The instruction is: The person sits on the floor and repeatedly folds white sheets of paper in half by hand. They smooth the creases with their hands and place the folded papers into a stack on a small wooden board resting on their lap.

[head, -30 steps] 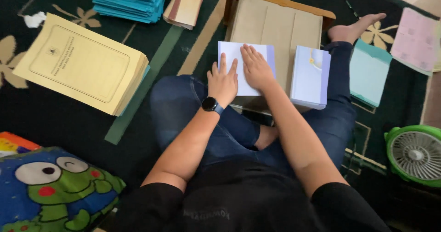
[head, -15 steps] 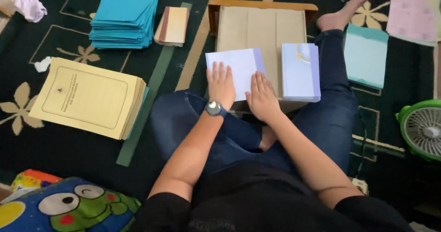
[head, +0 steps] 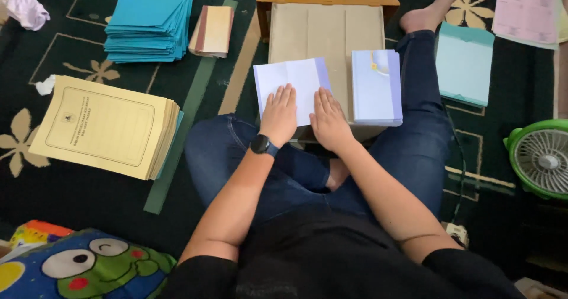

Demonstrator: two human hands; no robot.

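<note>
White folded sheet (head: 291, 84), creased, lavender edge, both hands (head: 305, 118) pressing flat, fingers spread.

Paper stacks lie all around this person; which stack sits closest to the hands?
The pale lavender stack on the low wooden table, just beside the right hand. The yellow stack, the blue stack and the light teal stack lie farther off on the carpet.

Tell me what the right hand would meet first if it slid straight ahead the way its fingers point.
The right hand points up the pale folded sheet; beyond its far edge it would likely meet the small table's bare top.
</note>
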